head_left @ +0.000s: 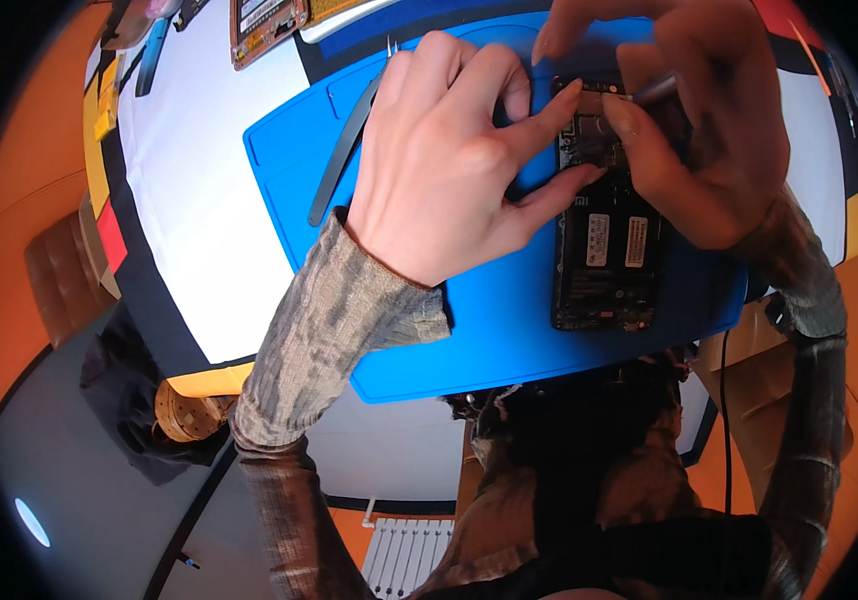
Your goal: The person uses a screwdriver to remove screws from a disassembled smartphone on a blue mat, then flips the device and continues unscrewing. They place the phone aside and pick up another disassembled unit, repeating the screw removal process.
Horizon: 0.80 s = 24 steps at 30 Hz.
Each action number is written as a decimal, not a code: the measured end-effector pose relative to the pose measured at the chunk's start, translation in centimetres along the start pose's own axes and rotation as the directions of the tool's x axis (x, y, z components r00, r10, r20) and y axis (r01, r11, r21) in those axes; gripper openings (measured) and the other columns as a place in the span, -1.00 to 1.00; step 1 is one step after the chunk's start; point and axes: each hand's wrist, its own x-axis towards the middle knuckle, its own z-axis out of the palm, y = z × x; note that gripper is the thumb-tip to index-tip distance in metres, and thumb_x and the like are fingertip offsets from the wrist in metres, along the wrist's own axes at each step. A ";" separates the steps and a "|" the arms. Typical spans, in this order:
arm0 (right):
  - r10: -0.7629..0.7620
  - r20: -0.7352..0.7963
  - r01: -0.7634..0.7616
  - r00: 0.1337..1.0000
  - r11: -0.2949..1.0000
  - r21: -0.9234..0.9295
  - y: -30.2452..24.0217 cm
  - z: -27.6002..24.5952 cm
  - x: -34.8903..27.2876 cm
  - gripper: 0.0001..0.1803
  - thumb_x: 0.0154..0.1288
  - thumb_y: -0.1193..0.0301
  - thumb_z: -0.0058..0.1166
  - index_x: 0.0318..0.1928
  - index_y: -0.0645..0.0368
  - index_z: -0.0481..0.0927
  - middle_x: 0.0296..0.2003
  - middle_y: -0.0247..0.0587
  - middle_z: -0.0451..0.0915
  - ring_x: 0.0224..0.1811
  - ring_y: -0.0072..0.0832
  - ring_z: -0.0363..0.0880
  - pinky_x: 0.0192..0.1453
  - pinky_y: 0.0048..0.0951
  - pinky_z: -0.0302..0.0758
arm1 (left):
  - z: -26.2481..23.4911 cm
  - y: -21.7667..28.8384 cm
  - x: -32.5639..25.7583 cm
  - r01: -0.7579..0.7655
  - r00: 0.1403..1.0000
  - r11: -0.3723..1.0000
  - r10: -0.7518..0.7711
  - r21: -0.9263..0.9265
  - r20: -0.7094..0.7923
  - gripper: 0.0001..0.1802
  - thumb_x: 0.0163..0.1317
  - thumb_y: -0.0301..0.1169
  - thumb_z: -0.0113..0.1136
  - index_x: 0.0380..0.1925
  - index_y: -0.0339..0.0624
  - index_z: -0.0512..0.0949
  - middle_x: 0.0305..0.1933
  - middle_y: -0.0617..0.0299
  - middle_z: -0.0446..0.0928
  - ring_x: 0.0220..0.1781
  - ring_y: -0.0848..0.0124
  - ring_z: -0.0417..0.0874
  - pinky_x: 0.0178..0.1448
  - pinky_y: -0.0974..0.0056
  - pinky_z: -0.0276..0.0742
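Note:
An opened smartphone (604,290) lies on a blue work mat (509,340), its dark inner parts and battery labels showing. My left hand (449,160) reaches across from the left. Its index fingertip and thumb tip press on the phone's upper part and hold it down, apart from each other, while the other fingers curl. Over the phone's upper right, my right hand (719,130) is closed around a thin grey metal tool (655,90). The tool's tip and exact kind are hidden by the fingers. Grey tweezers (341,155) lie on the mat, left of my left hand.
White sheet (199,200) covers the table to the left. At the back stands a copper-coloured device part (267,30). A blue-handled tool (154,55) lies far left, and slim tools (844,105) lie far right. A black cable (726,420) hangs at the lower right.

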 end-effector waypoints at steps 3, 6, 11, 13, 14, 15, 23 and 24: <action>-0.119 -0.152 0.132 0.981 0.988 0.079 2.0 1.4 0.1 -0.64 0.03 0.75 -0.04 -0.29 0.12 0.14 -0.03 0.25 0.42 -0.55 -0.68 0.41 -0.40 -0.68 0.40 | 0.0 -0.2 0.1 0.013 1.000 1.000 -0.013 -0.024 -0.011 -0.70 -0.22 -0.26 0.48 -0.39 -0.04 0.71 -0.26 0.33 0.46 -0.19 0.31 0.37 -0.14 0.25 0.37; 0.016 -0.131 0.000 0.991 0.993 0.121 1.1 1.1 -1.5 -0.60 0.00 0.77 -0.01 -0.28 0.11 0.13 0.00 0.26 0.38 -0.59 -0.65 0.44 -0.46 -0.71 0.43 | -0.4 -0.2 0.1 -0.004 0.999 0.995 0.001 -0.100 -0.033 -0.72 -0.12 -0.29 0.42 -0.35 -0.09 0.68 -0.32 0.30 0.42 -0.24 0.31 0.37 -0.20 0.27 0.36; 0.116 0.025 -0.115 0.993 0.993 -0.025 -1.2 -0.3 -1.7 -0.67 0.15 0.74 0.00 -0.29 0.12 0.15 0.04 0.26 0.39 -0.51 -0.62 0.52 -0.51 -0.69 0.47 | -0.5 -0.6 0.2 -0.064 0.998 0.993 0.066 -0.095 0.012 -0.68 0.02 -0.23 0.30 -0.26 -0.18 0.64 -0.41 0.25 0.34 -0.35 0.30 0.34 -0.30 0.24 0.28; 0.181 0.007 -0.180 0.984 0.982 -0.064 -2.0 -0.2 -1.1 -0.64 0.16 0.77 0.00 -0.29 0.12 0.14 0.07 0.40 0.34 -0.42 -0.58 0.57 -0.48 -0.66 0.53 | -0.3 -1.0 0.4 -0.106 0.994 0.992 0.105 -0.069 -0.030 -0.67 0.03 -0.21 0.30 -0.25 -0.18 0.64 -0.41 0.24 0.34 -0.35 0.30 0.34 -0.30 0.24 0.28; 0.213 -0.002 -0.212 0.977 0.974 -0.083 -2.4 0.0 -0.8 -0.63 0.17 0.79 0.00 -0.28 0.11 0.14 0.08 0.47 0.31 -0.38 -0.56 0.60 -0.47 -0.65 0.56 | -0.3 -1.0 0.4 -0.107 0.994 0.991 0.104 -0.076 -0.040 -0.67 0.04 -0.21 0.29 -0.25 -0.18 0.63 -0.41 0.24 0.34 -0.35 0.30 0.34 -0.29 0.24 0.28; 0.219 0.021 -0.217 0.975 0.974 -0.068 -2.6 0.0 -0.6 -0.62 0.17 0.79 -0.01 -0.27 0.10 0.13 0.08 0.48 0.31 -0.37 -0.56 0.60 -0.48 -0.65 0.55 | -0.3 -1.0 0.3 -0.107 0.993 0.991 0.103 -0.082 -0.050 -0.67 0.04 -0.21 0.29 -0.24 -0.18 0.63 -0.41 0.23 0.34 -0.35 0.31 0.34 -0.29 0.25 0.28; 0.284 0.067 -0.274 0.957 0.953 -0.130 -3.6 -0.5 -1.2 -0.59 0.12 0.86 -0.10 -0.32 0.07 0.09 0.08 0.57 0.26 -0.36 -0.48 0.58 -0.50 -0.64 0.43 | 0.3 -0.8 0.1 -0.103 0.987 0.994 0.098 -0.030 -0.127 -0.66 0.05 -0.20 0.30 -0.24 -0.19 0.62 -0.39 0.22 0.33 -0.27 0.30 0.35 -0.24 0.25 0.29; 0.294 0.087 -0.279 0.952 0.948 -0.152 -3.7 -0.6 -1.1 -0.58 0.11 0.87 -0.10 -0.31 0.07 0.09 0.08 0.58 0.25 -0.36 -0.47 0.58 -0.50 -0.64 0.43 | 0.3 -0.8 0.2 -0.104 0.981 0.992 0.091 -0.069 -0.171 -0.66 0.05 -0.19 0.30 -0.25 -0.19 0.62 -0.39 0.22 0.33 -0.26 0.29 0.35 -0.23 0.25 0.29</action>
